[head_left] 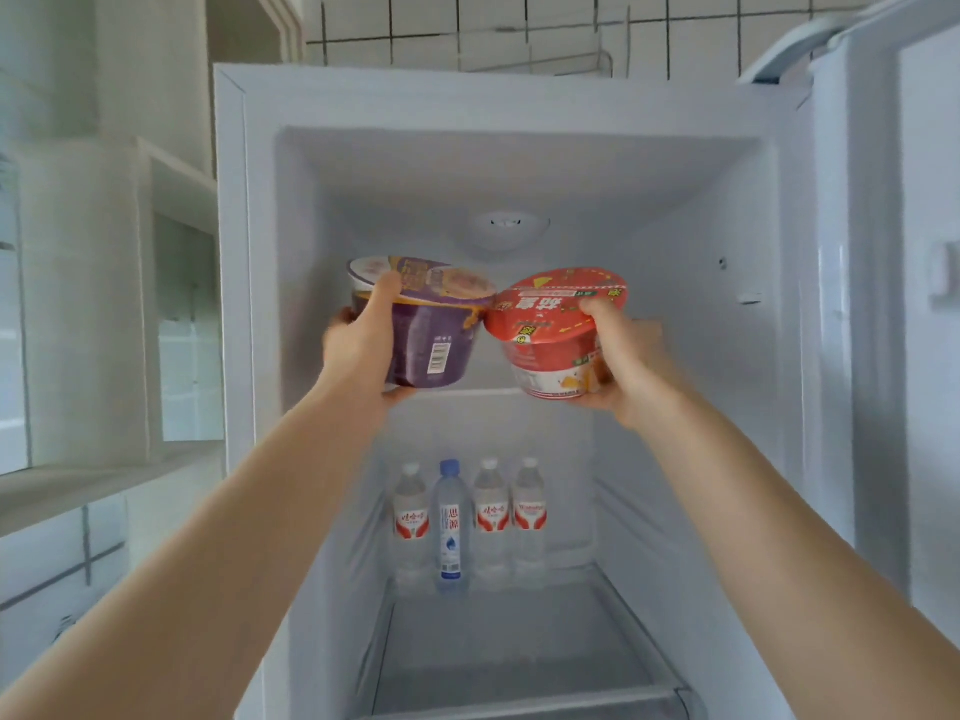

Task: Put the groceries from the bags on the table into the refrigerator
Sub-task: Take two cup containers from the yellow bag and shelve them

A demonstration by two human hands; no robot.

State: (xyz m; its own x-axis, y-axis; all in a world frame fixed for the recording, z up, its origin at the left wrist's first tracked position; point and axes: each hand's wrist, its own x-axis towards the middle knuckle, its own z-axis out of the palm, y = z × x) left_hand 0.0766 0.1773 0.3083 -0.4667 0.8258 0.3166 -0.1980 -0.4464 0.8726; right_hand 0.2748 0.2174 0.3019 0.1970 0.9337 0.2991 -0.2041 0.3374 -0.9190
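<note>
the fridge [260,252] stands open, its white inside facing the camera and its door [883,304] swung out along the right side. a round light fitting [506,228] sits high on the back wall. tiled wall [467,33] shows above the fridge, and pale shelving [156,304] stands to its left.

both bare arms reach up into the upper compartment. the left hand [363,345] grips a purple cup [421,324], thumb over the lid rim and fingers curled under the base; the cup tilts with its lid toward the camera. the right hand [623,361] grips a red cup [556,330] the same way, thumb on the lid edge, fingers beneath. the two cups are side by side and their rims touch in the middle. both are held just above the upper shelf's front edge [493,392]; whether either base rests on it cannot be told.

on the lower shelf [519,641], four water bottles [467,522] stand upright in a row against the back edge: three with red labels and, second from left, a taller one with a blue cap [450,522].
</note>
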